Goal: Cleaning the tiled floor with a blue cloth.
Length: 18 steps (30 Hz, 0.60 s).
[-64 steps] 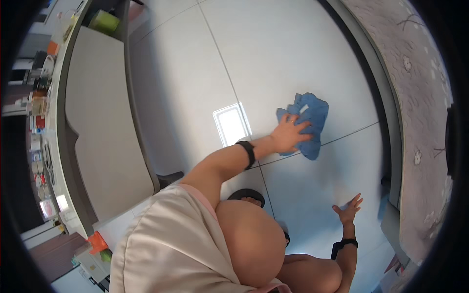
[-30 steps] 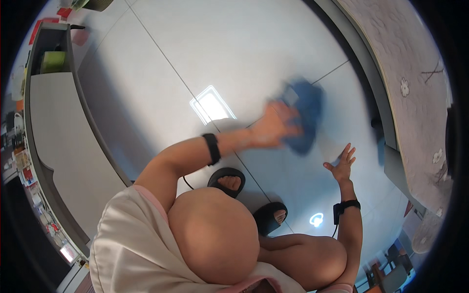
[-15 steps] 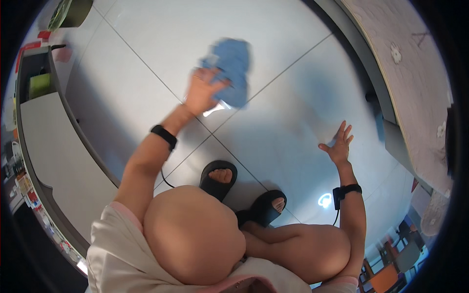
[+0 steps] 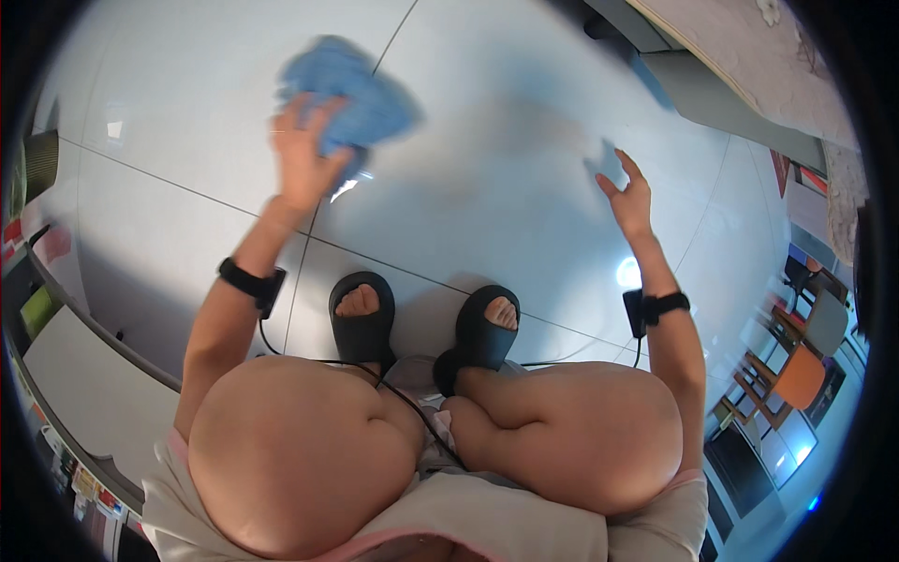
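A crumpled blue cloth [image 4: 365,105] lies on the glossy white tiled floor [image 4: 487,201], ahead and to the left. My left hand [image 4: 307,161] grips its near left part, the thumb toward me and the fingers over the fabric. The cloth's edges are smeared by motion. Off to the right, my right hand [image 4: 633,199] hovers over the floor, holding nothing, with thumb and fingers apart. Each wrist wears a black band [image 4: 248,279] with a small box on it.
My feet, in black slippers [image 4: 363,323], stand between my bent knees. A thin black cable [image 4: 417,412] crosses my legs. A grey-white cabinet [image 4: 89,375] is at left, a pale flower-patterned surface [image 4: 749,66] at upper right. Chairs [image 4: 796,375] stand at far right.
The view has turned, so the cabinet and the patterned surface sit differently. My left hand and the blue cloth now appear farther left, the cloth at another angle. My right hand stays open.
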Each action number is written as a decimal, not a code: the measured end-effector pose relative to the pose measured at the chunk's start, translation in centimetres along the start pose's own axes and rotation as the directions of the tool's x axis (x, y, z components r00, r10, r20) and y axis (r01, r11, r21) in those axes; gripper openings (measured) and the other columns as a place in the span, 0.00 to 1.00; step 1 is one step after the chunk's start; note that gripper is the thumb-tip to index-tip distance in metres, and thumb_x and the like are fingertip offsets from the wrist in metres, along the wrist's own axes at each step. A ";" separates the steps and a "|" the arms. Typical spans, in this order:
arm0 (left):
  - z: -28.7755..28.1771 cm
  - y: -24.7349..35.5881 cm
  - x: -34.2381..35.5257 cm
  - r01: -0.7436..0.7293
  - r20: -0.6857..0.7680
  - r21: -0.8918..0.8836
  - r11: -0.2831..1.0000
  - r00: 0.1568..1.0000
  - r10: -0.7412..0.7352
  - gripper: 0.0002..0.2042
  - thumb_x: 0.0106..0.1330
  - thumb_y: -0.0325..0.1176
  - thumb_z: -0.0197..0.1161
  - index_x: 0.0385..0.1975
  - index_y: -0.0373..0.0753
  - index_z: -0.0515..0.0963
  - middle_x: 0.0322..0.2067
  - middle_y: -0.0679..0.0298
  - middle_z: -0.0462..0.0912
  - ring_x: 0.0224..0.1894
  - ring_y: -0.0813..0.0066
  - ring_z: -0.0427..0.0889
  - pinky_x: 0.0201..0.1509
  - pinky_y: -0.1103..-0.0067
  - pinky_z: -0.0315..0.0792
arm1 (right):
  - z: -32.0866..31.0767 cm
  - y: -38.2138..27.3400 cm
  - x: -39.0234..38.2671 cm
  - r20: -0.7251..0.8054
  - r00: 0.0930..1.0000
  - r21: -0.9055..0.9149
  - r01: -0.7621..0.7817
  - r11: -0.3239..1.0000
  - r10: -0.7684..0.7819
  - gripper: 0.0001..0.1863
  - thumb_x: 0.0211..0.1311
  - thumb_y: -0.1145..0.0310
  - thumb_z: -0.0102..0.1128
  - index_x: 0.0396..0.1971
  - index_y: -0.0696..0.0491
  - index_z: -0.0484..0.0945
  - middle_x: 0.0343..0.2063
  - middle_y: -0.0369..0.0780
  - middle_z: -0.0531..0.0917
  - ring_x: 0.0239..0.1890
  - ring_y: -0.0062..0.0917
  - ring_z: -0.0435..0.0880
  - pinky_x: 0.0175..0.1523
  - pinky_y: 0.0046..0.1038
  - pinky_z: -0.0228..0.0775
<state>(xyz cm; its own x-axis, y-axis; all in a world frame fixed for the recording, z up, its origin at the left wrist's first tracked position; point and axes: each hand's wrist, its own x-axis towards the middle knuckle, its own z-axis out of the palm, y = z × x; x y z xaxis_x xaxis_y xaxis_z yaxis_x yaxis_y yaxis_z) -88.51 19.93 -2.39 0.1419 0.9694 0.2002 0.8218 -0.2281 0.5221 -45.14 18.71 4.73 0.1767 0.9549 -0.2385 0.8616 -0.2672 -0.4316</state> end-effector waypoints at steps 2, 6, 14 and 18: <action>1.2 3.4 -1.2 -0.157 0.238 -0.110 0.981 0.954 0.180 0.33 0.39 0.32 0.66 0.53 0.53 0.67 0.52 0.55 0.64 0.56 0.54 0.60 0.57 0.61 0.55 | 4.7 -0.6 -2.2 0.002 1.000 0.118 -0.013 0.993 0.013 0.31 0.47 0.70 0.64 0.54 0.58 0.65 0.55 0.50 0.66 0.56 0.38 0.66 0.57 0.30 0.60; 2.9 10.7 -1.2 -0.321 0.462 -0.181 0.930 0.807 0.368 0.42 0.39 0.44 0.72 0.59 0.55 0.59 0.60 0.52 0.52 0.61 0.53 0.54 0.61 0.61 0.52 | 5.6 -4.5 -6.2 -0.066 0.893 -0.058 0.442 0.895 -0.445 0.46 0.39 0.57 0.70 0.60 0.50 0.57 0.63 0.50 0.50 0.64 0.48 0.47 0.62 0.48 0.46; 0.6 2.6 -1.6 -0.086 0.342 0.027 0.996 0.937 0.072 0.39 0.43 0.43 0.70 0.58 0.41 0.60 0.59 0.44 0.52 0.59 0.43 0.56 0.58 0.65 0.58 | 13.9 -9.2 -6.7 0.228 0.922 -0.241 0.365 0.899 -0.313 0.44 0.35 0.47 0.68 0.58 0.32 0.59 0.63 0.49 0.44 0.64 0.55 0.38 0.56 0.59 0.46; -0.1 0.5 -2.3 0.070 0.440 0.107 0.992 0.891 -0.110 0.44 0.44 0.48 0.69 0.61 0.44 0.52 0.63 0.46 0.42 0.65 0.49 0.43 0.59 0.53 0.50 | 14.6 -6.8 -5.1 0.027 0.862 -0.110 0.507 0.855 -0.507 0.30 0.33 0.60 0.67 0.45 0.39 0.72 0.53 0.46 0.61 0.54 0.48 0.57 0.52 0.49 0.56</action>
<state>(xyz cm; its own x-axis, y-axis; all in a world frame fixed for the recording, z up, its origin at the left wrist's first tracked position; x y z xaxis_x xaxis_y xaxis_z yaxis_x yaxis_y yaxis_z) -88.45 17.60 -2.54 0.2785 0.9290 -0.2438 0.8839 -0.1486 0.4434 -58.82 13.73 -3.85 -0.2975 0.9547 -0.0101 0.8786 0.2696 -0.3941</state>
